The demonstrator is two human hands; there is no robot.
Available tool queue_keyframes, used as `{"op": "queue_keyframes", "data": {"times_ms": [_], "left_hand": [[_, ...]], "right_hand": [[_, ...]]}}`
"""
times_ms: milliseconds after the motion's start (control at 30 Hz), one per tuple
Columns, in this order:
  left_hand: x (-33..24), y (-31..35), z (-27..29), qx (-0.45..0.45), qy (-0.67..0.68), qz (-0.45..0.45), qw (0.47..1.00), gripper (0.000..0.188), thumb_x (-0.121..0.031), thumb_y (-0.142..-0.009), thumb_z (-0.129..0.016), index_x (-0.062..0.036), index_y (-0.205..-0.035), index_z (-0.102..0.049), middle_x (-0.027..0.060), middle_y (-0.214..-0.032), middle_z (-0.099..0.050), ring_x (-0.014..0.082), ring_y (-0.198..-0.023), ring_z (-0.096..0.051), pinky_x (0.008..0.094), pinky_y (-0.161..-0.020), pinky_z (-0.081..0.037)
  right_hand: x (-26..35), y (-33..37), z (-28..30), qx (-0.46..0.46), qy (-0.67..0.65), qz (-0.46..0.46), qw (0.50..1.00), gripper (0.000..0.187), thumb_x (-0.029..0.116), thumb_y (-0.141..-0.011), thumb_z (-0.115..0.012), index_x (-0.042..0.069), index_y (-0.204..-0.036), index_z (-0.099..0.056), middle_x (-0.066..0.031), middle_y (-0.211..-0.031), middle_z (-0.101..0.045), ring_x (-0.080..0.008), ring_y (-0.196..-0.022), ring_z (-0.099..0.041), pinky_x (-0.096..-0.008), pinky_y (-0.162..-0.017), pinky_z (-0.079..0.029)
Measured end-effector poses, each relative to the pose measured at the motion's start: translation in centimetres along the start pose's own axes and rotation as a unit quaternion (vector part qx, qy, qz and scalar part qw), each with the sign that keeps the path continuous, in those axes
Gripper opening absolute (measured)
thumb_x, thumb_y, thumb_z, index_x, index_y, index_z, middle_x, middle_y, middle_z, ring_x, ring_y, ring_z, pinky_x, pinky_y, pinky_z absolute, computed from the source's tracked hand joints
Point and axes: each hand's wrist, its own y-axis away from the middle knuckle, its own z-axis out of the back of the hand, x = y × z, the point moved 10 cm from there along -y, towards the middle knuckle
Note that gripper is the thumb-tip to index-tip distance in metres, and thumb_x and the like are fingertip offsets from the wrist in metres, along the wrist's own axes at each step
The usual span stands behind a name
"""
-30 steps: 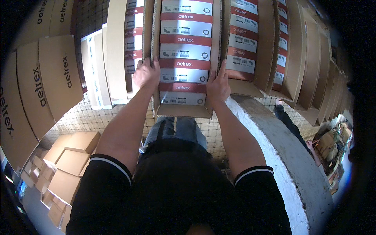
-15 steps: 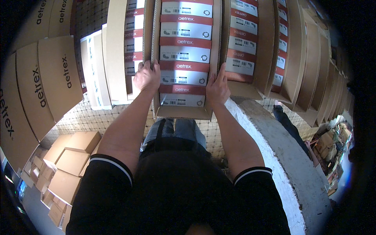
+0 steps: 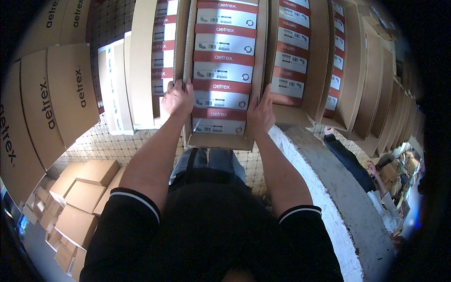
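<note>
In front of me is a long open cardboard carton [image 3: 218, 140] holding a row of several white and red shoe boxes [image 3: 223, 73]. My left hand [image 3: 177, 99] is closed over the carton's left wall, fingers hooked on its upper edge. On the opposite wall, my right hand [image 3: 261, 113] grips the edge, thumb inside and index finger stretched along the cardboard. The near end of the carton is close to my legs. Its far end runs out of the picture.
Open cartons of shoe boxes stand left [image 3: 141, 66] and right [image 3: 319, 70]. Closed cartons [image 3: 66, 89] rise at far left, with smaller brown boxes [image 3: 87, 195] below. A rough concrete ledge [image 3: 324, 169] runs along my right. Another person [image 3: 347, 157] is beyond it.
The carton and its neighbours appear slightly lower in the picture, my hands keeping their hold. More of the other person, including a hand and a foot, shows at right.
</note>
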Motion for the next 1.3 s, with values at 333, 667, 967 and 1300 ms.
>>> {"op": "queue_keyframes", "data": {"times_ms": [333, 667, 967, 1300], "left_hand": [[0.1, -0.1, -0.1, 0.003, 0.006, 0.005, 1.0, 0.039, -0.043, -0.092, -0.043, -0.0088, -0.092, -0.063, 0.0166, -0.098, -0.06, 0.0356, -0.082, -0.064, 0.0471, -0.071, -0.051], [0.1, 0.0, 0.1, -0.003, 0.004, 0.0, 1.0, 0.037, -0.043, -0.092, -0.046, -0.0094, -0.088, -0.061, 0.0162, -0.095, -0.059, 0.0373, -0.076, -0.064, 0.0486, -0.065, -0.051], [0.1, 0.0, 0.2, -0.02, 0.011, -0.007, 1.0, 0.037, -0.043, -0.092, -0.046, -0.0085, -0.089, -0.061, 0.0164, -0.094, -0.058, 0.0368, -0.078, -0.064, 0.0485, -0.065, -0.051], [0.0, 0.0, 0.2, -0.023, 0.008, -0.012, 1.0, 0.036, -0.042, -0.092, -0.047, -0.009, -0.089, -0.062, 0.0167, -0.094, -0.059, 0.0368, -0.077, -0.064, 0.0481, -0.065, -0.052]], "right_hand": [[-0.1, -0.1, -0.2, 0.015, 0.008, -0.016, 1.0, 0.061, 0.027, -0.092, -0.051, 0.01, -0.145, -0.026, -0.022, -0.108, -0.059, -0.0399, -0.079, -0.064, -0.0469, -0.059, -0.053], [0.3, -0.1, 0.1, 0.034, 0.017, -0.032, 0.999, 0.062, 0.026, -0.092, -0.052, 0.008, -0.145, -0.026, -0.0212, -0.114, -0.059, -0.0393, -0.085, -0.063, -0.0486, -0.065, -0.052], [0.0, 0.0, -0.1, 0.006, 0.022, -0.011, 1.0, 0.061, 0.029, -0.092, -0.05, 0.01, -0.145, -0.027, -0.0188, -0.1, -0.06, -0.0385, -0.073, -0.063, -0.0479, -0.056, -0.051], [-0.2, 0.1, -0.1, 0.003, 0.014, -0.014, 1.0, 0.062, 0.029, -0.092, -0.051, 0.012, -0.146, -0.026, -0.018, -0.098, -0.059, -0.0382, -0.074, -0.063, -0.0475, -0.054, -0.051]]}}
